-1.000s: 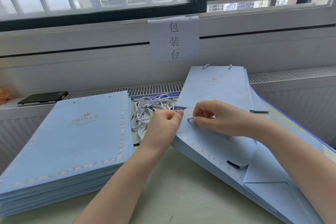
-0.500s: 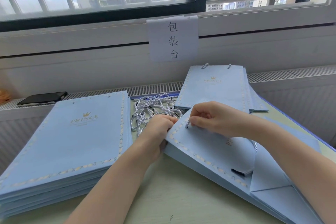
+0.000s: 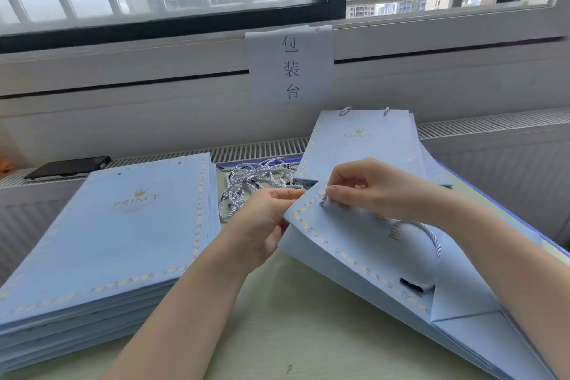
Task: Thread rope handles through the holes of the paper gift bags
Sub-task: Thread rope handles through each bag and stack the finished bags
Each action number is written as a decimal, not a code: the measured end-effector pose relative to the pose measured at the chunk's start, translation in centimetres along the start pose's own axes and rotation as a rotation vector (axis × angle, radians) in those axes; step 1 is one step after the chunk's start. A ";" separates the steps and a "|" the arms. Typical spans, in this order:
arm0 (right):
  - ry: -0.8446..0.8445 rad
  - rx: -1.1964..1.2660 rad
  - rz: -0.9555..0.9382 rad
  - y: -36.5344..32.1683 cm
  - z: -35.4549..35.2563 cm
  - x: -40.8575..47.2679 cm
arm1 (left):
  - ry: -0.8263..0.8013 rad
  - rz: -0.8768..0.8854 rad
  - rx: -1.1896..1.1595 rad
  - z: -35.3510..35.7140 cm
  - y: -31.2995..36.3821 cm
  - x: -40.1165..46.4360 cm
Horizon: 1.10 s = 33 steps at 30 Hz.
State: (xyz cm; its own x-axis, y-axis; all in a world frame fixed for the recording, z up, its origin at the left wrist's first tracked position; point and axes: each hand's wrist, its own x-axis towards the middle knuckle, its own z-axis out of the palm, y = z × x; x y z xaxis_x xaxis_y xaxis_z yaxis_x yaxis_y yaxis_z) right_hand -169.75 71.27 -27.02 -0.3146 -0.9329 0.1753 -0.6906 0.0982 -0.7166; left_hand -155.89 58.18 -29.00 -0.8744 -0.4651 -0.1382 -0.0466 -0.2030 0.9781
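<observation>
While the right hand (image 3: pixel 374 187) pinches the end of a twisted blue-and-white rope handle (image 3: pixel 433 236) at a hole near the top corner of a pale blue paper gift bag (image 3: pixel 354 244), the left hand (image 3: pixel 268 219) grips that same corner from the open edge, fingers curled round the paper. This bag lies flat but slightly opened on the bench (image 3: pixel 277 327), its top corner lifted between the two hands, its folded base toward the lower right. From the pinched end the rope arcs across the bag's printed face under the right wrist and runs down to a dark tip near the base fold. A loose bundle of spare ropes (image 3: pixel 256 179) lies on the bench just behind the left hand. To the left sits a thick stack of flat bags (image 3: pixel 123 241) printed with a gold crown and "PRINCE". Behind the right hand, a few finished bags (image 3: pixel 361 145) lie stacked, rope ends showing at their top edge. A dark phone (image 3: pixel 68 166) rests on the radiator ledge at far left, and a paper sign (image 3: pixel 291 65) with three characters hangs from the window sill.
</observation>
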 end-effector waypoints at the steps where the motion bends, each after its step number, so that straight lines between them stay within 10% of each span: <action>1: 0.001 -0.006 -0.004 -0.1 -0.1 0.0 | 0.028 0.014 0.011 0.1 0.0 0.1; 8: -0.088 -0.046 0.058 0.6 -1.4 0.0 | 0.183 0.093 0.155 0.7 0.1 -0.2; 15: 0.237 -0.343 0.110 1.2 -3.6 0.0 | 0.219 0.019 0.252 0.3 0.3 -0.4; 21: -0.263 -0.429 0.345 0.1 -2.5 -1.1 | 0.325 0.031 1.088 0.5 -1.5 0.2; 25: -0.359 -0.610 0.442 0.2 -1.5 -0.9 | 0.390 0.050 1.223 0.9 -2.2 0.1; 33: 0.076 -0.517 0.308 1.9 -1.3 0.4 | 0.370 0.185 1.042 1.3 -2.0 0.1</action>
State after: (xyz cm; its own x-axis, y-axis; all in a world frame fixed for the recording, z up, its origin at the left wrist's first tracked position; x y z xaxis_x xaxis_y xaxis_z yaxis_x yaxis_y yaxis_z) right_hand -172.05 71.54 -27.49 -0.5827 -0.8094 0.0729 -0.7813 0.5332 -0.3246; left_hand -156.50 59.63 -30.75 -0.7204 -0.6762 0.1543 -0.4643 0.6354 0.6170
